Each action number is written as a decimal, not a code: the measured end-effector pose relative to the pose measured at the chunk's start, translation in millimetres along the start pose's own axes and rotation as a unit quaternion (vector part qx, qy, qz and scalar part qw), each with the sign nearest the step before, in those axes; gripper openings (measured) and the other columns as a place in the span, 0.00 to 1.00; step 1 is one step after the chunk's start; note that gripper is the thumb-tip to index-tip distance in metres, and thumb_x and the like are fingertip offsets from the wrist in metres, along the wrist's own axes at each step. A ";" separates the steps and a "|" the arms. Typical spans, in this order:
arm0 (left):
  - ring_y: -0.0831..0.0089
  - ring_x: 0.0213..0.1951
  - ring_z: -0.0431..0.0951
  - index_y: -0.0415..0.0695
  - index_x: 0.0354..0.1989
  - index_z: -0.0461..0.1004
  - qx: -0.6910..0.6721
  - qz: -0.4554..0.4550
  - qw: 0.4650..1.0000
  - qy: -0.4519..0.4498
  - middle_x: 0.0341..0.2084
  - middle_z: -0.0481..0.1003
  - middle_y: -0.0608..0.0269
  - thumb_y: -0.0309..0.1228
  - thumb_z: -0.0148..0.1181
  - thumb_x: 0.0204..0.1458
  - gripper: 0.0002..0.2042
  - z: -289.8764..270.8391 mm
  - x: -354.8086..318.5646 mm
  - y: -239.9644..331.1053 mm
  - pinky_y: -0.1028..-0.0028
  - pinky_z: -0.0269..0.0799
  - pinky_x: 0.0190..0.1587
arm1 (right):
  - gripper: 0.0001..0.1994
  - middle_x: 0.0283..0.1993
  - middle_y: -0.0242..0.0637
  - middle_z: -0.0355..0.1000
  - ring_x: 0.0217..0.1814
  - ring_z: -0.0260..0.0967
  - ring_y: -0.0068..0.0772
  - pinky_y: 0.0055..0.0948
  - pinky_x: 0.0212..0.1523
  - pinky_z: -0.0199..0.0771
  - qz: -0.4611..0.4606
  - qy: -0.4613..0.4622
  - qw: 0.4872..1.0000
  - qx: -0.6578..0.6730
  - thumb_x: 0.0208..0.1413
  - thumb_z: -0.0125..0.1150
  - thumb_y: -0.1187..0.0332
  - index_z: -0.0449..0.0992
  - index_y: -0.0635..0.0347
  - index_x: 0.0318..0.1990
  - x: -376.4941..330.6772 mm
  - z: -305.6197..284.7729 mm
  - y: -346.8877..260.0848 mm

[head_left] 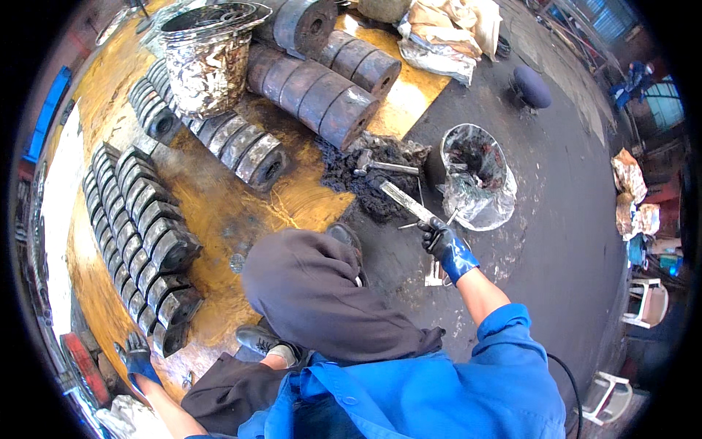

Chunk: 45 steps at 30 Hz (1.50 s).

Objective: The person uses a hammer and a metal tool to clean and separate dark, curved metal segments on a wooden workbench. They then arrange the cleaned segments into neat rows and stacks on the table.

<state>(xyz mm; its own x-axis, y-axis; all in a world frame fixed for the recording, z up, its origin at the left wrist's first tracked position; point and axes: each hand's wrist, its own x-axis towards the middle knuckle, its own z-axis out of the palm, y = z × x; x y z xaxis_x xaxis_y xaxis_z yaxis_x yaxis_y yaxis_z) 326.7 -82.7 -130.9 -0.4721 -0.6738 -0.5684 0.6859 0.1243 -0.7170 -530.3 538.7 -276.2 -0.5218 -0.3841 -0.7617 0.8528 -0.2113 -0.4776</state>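
My right hand (pixel 447 247), in a dark blue coated glove, is closed around the near end of a long, flat, pale metal bar (pixel 406 200). The bar points forward and left, over the edge of a black, crumbly pile (pixel 380 197). Thin rod ends stick out beside the grip; whether they belong to the bar I cannot tell. On the pile lies a hammer (pixel 391 167). Just right of it stands a dark-smeared bucket with a clear plastic liner (pixel 486 201). My left hand (pixel 137 358), also gloved, is low at the left with fingers apart, near rows of dark curved blocks (pixel 139 241), holding nothing visible.
Beyond my knees, large dark cylinders (pixel 314 95) lie stacked beside a smeared tub (pixel 205 73). More ring-shaped blocks (pixel 245 150) lie in front. Sacks (pixel 446 36) and a round dark stool (pixel 531 88) stand farther back. White chairs (pixel 647 304) are at the right; a person (pixel 635 82) is far right.
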 end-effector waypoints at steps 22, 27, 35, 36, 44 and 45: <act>0.66 0.71 0.53 0.54 0.69 0.57 -0.473 -0.008 0.871 -0.133 0.72 0.54 0.67 0.46 0.38 0.65 0.25 -61.3 53.8 -75.3 0.37 0.42 0.69 | 0.15 0.40 0.38 0.80 0.31 0.75 0.29 0.30 0.31 0.74 -0.452 0.211 0.710 -0.497 0.66 0.53 0.60 0.75 0.54 0.55 -89.8 -121.2 -150.4; 0.64 0.72 0.52 0.55 0.69 0.56 -0.515 -0.009 0.844 -0.150 0.72 0.53 0.67 0.48 0.38 0.65 0.26 -66.2 55.3 -93.5 0.36 0.40 0.69 | 0.19 0.43 0.47 0.79 0.41 0.78 0.50 0.50 0.41 0.76 -0.274 0.270 0.257 -0.887 0.62 0.50 0.69 0.72 0.44 0.60 -106.9 -109.7 -154.6; 0.62 0.73 0.49 0.56 0.70 0.55 -0.550 -0.006 0.820 -0.159 0.73 0.50 0.68 0.50 0.39 0.64 0.27 -72.6 54.1 -103.9 0.34 0.36 0.69 | 0.27 0.41 0.43 0.77 0.38 0.77 0.50 0.55 0.40 0.71 -0.229 0.185 0.223 -0.929 0.59 0.47 0.72 0.62 0.44 0.67 -125.2 -200.9 -145.0; 0.62 0.73 0.49 0.56 0.70 0.55 -0.554 -0.004 0.817 -0.160 0.73 0.50 0.68 0.51 0.39 0.64 0.27 -74.3 55.1 -102.6 0.34 0.36 0.69 | 0.27 0.42 0.44 0.77 0.38 0.77 0.51 0.54 0.40 0.71 -0.272 0.180 0.213 -0.921 0.58 0.47 0.73 0.63 0.43 0.66 -136.7 -206.1 -149.6; 0.58 0.73 0.51 0.56 0.69 0.57 -0.581 -0.011 0.797 -0.162 0.73 0.52 0.66 0.47 0.40 0.64 0.26 -73.7 27.5 -118.8 0.32 0.35 0.68 | 0.14 0.39 0.44 0.80 0.32 0.76 0.29 0.30 0.32 0.78 -0.299 0.071 0.874 -0.377 0.65 0.53 0.71 0.72 0.64 0.56 -89.8 -184.0 -72.6; 0.57 0.72 0.53 0.55 0.68 0.58 -0.584 -0.008 0.797 -0.151 0.72 0.53 0.66 0.44 0.39 0.64 0.24 -80.3 28.7 -123.0 0.31 0.36 0.68 | 0.15 0.42 0.45 0.80 0.31 0.76 0.31 0.31 0.32 0.79 -0.222 0.075 0.910 -0.342 0.65 0.56 0.67 0.73 0.64 0.55 -91.6 -140.9 -64.0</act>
<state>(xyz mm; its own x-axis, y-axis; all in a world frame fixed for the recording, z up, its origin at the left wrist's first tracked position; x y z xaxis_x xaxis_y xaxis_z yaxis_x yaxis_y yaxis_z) 184.4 -58.9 -91.4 -0.1998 -0.8045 -0.5594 -0.3865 0.5893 -0.7095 -540.2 714.0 -237.5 -0.8524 -0.2595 -0.4539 0.3702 0.3135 -0.8745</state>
